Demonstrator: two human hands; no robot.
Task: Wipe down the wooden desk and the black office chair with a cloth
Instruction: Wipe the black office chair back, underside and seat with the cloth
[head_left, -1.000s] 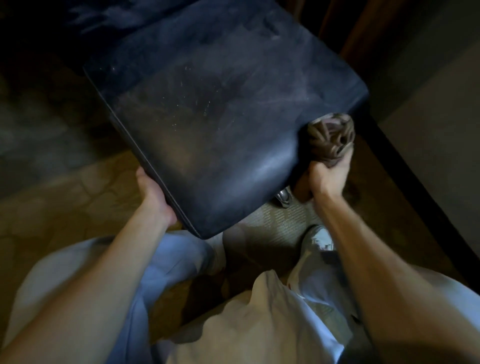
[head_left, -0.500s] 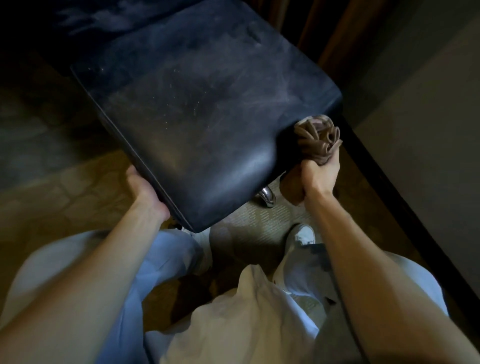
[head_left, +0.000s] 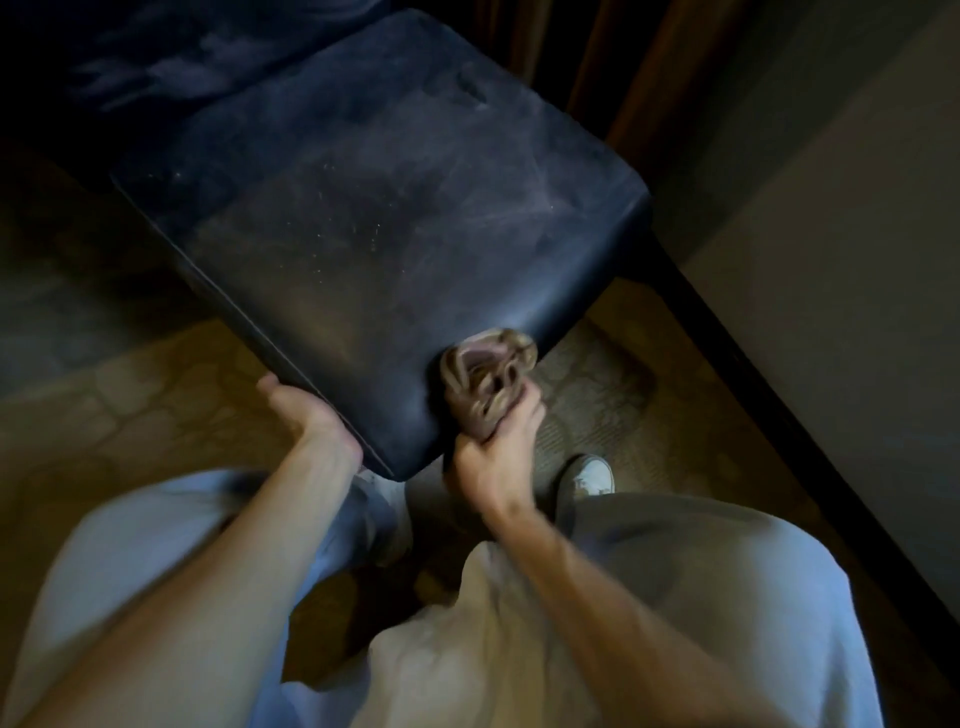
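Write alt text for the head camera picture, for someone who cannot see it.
Seen from above, a person's right hand presses a bunched brown cloth against the front edge of a dusty black chair seat, while the left hand grips the seat's near corner.

**Cloth travels along the seat's front edge**

The right hand (head_left: 496, 447) and the bunched brown cloth (head_left: 485, 382) in its grip now sit near the closest corner of the black chair seat (head_left: 374, 249); a second ago they were up at the seat's far right corner, by the dark baseboard. The gap between the right hand and the left hand (head_left: 306, 415) is now much narrower. A white shoe (head_left: 589, 475) now shows clear of the right forearm.
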